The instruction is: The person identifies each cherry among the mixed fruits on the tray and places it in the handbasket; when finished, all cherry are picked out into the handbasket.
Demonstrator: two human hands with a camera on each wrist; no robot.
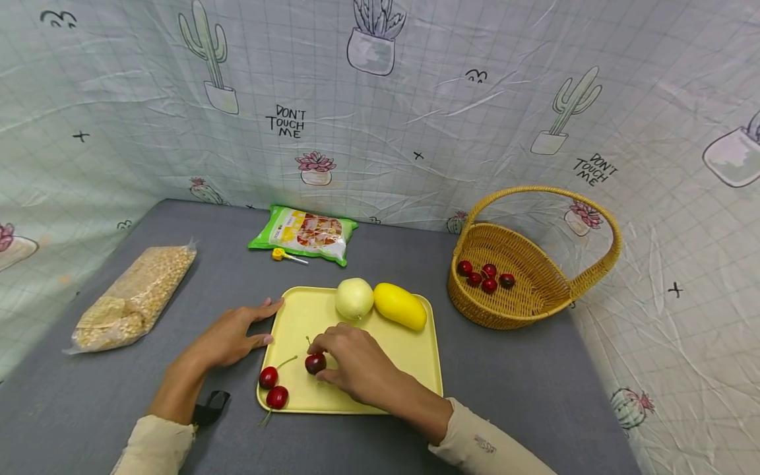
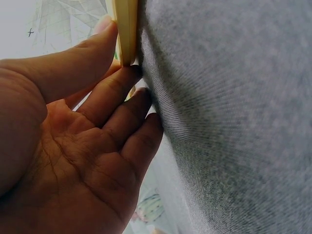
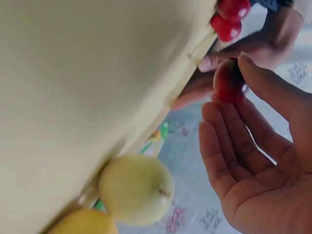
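My right hand (image 1: 356, 363) pinches a dark red cherry (image 1: 315, 363) by thumb and fingertips over the yellow tray (image 1: 320, 402). The right wrist view shows the same cherry (image 3: 228, 80) between the thumb and fingers. At the tray's left edge rests my left hand (image 1: 231, 336), its thumb and fingertips touching the rim (image 2: 126, 34). Two more cherries lie by the tray's lower left corner: one red cherry (image 1: 268, 377) and a second cherry (image 1: 277, 397) whose stem hangs past the edge. A pale green round fruit (image 1: 354, 299) and a yellow mango-like fruit (image 1: 400, 307) sit along the tray's far side.
To the right stands a wicker basket (image 1: 534, 300) with a tall handle and several cherries inside. A green snack bag (image 1: 309, 232) and a yellow lollipop (image 1: 279, 254) lie behind the tray. At left is a clear bag of corn kernels (image 1: 136, 297).
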